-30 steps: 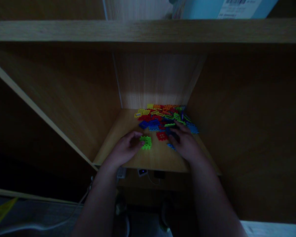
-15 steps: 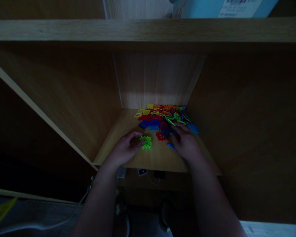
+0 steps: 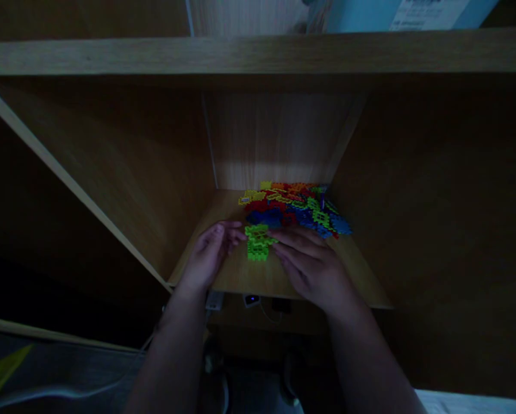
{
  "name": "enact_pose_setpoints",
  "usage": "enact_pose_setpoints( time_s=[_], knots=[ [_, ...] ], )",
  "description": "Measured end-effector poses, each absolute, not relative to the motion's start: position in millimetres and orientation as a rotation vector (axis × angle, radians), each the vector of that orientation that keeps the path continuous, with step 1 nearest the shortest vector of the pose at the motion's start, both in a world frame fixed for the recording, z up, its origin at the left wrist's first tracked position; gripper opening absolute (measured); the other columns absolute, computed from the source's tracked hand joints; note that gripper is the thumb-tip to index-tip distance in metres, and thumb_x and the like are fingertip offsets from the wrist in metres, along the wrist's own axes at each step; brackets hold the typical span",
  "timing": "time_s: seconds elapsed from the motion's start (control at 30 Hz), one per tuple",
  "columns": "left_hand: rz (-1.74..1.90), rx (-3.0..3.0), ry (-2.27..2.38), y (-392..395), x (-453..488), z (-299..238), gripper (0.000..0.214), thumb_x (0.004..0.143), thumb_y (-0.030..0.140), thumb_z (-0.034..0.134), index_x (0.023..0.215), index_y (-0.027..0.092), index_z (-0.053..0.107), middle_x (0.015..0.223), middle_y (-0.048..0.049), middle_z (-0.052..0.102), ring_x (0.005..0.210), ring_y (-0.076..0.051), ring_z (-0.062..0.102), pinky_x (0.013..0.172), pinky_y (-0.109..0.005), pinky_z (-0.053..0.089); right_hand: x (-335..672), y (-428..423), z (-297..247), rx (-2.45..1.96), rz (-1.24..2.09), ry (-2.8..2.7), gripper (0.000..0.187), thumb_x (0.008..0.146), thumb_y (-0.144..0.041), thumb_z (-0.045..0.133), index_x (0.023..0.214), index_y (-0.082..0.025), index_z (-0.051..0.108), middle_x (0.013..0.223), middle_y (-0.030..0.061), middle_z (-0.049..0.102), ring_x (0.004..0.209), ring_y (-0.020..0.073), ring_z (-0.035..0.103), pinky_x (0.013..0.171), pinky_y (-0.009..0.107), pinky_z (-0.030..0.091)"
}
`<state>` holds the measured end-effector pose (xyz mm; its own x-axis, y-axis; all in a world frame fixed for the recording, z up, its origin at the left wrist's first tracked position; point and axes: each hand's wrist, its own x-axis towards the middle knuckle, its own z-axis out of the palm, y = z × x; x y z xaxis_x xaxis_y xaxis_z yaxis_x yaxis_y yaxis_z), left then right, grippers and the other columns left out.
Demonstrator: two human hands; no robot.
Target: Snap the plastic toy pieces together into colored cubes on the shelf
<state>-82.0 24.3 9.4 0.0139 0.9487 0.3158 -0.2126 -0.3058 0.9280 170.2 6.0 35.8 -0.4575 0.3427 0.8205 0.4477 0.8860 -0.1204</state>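
Green plastic pieces [image 3: 258, 242], notched edges and apparently clipped together, lie on the shelf [image 3: 241, 277] near its front edge, between both hands. Left hand [image 3: 208, 256]: grip is clenched lightly on the pieces' left edge, fingers curled. Right hand [image 3: 312, 265]: grip is released, fingers stretched nearly flat, tips touching the pieces' upper right edge.

Just behind is a pile of tiles [image 3: 295, 206] in red, blue, yellow, orange and green, against the back wall.

The blue box [image 3: 361, 14] on the board above [image 3: 241, 54] has a white label [image 3: 426, 8]; the print is too small to read.

Wood-grain cubby, very dim. A small device with a blue light [image 3: 251, 299] sits below the shelf front, with a thin cable beside it.
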Motion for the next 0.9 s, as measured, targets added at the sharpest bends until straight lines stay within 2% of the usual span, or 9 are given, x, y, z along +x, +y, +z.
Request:
enact_pose_setpoints(
  time_s=[0.1,0.23,0.37,0.5,0.63,0.73,0.8,0.9],
  knots=[
    [1.398,1.128,0.725,21.5,-83.9,10.3,0.05,0.091,0.064,0.079,0.109,0.018,0.081,0.095,-0.0071,0.076,0.078,-0.015,0.068,0.066,-0.025,0.052,153.5,-2.3,38.5,-0.524,-0.098,-2.152,0.048,0.099,-0.005,0.066,0.14,-0.03,0.066,0.139,0.0028,0.076,0.127,0.0262,0.069,0.105,0.05,0.06],
    [1.365,1.058,0.729,18.1,-87.7,15.3,0.037,0.083,0.042,0.092,0.109,0.019,0.082,0.088,-0.0026,0.072,0.069,-0.011,0.064,0.063,-0.021,0.052,144.7,-1.8,31.3,-0.569,-0.063,-2.176,0.044,0.101,-0.009,0.065,0.141,-0.028,0.065,0.139,0.0032,0.076,0.128,0.0266,0.069,0.106,0.05,0.059],
    [1.327,1.067,0.698,17.7,-89.8,15.2,0.034,0.083,0.033,0.091,0.113,0.019,0.081,0.087,-0.0011,0.071,0.068,-0.009,0.063,0.061,-0.018,0.052,145.8,5.7,21.5,-0.617,-0.058,-2.2,0.046,0.103,-0.013,0.064,0.146,-0.028,0.063,0.144,0.0045,0.073,0.13,0.0267,0.068,0.108,0.05,0.058],
    [1.254,1.166,0.752,18.5,-87.3,11.9,0.024,0.083,0.032,0.089,0.102,0.018,0.082,0.087,-0.0033,0.073,0.074,-0.012,0.065,0.064,-0.021,0.052,147.6,10.0,18.8,-0.686,-0.045,-2.231,0.038,0.103,-0.017,0.064,0.139,-0.027,0.068,0.152,0.0057,0.068,0.136,0.0292,0.065,0.112,0.053,0.056],
    [1.345,1.243,0.886,22.7,-86.3,7.2,0.026,0.08,0.034,0.089,0.101,0.02,0.082,0.09,-0.0042,0.076,0.075,-0.014,0.065,0.064,-0.024,0.051,149.8,12.7,19.2,-0.774,0.019,-2.197,0.03,0.103,-0.024,0.066,0.133,-0.026,0.069,0.162,0.0097,0.058,0.14,0.0303,0.063,0.115,0.055,0.055],
    [1.386,1.279,0.965,26.3,-86.2,4.6,0.026,0.083,0.037,0.086,0.103,0.021,0.081,0.091,-0.0042,0.077,0.073,-0.014,0.065,0.065,-0.025,0.052,152.0,14.6,17.9,-0.802,0.081,-2.081,0.017,0.1,-0.032,0.074,0.115,-0.028,0.07,0.154,0.0101,0.065,0.136,0.0297,0.067,0.112,0.055,0.057],
    [1.376,1.308,0.989,27.1,-85.1,4.6,0.025,0.084,0.036,0.085,0.104,0.021,0.08,0.091,-0.0035,0.077,0.073,-0.014,0.066,0.067,-0.025,0.053,152.4,15.5,16.2,-0.816,0.152,-1.987,0.02,0.096,-0.035,0.08,0.107,-0.029,0.065,0.148,0.0102,0.069,0.134,0.0291,0.068,0.11,0.054,0.058],
    [1.32,1.37,0.989,26.2,-82.4,6.5,0.023,0.084,0.034,0.084,0.103,0.021,0.08,0.091,-0.0029,0.077,0.077,-0.015,0.068,0.07,-0.026,0.054,150.6,16.7,13.7,-0.834,0.3,-1.898,0.029,0.094,-0.034,0.083,0.107,-0.029,0.057,0.145,0.01,0.07,0.132,0.0277,0.07,0.109,0.051,0.059]
  ],
)
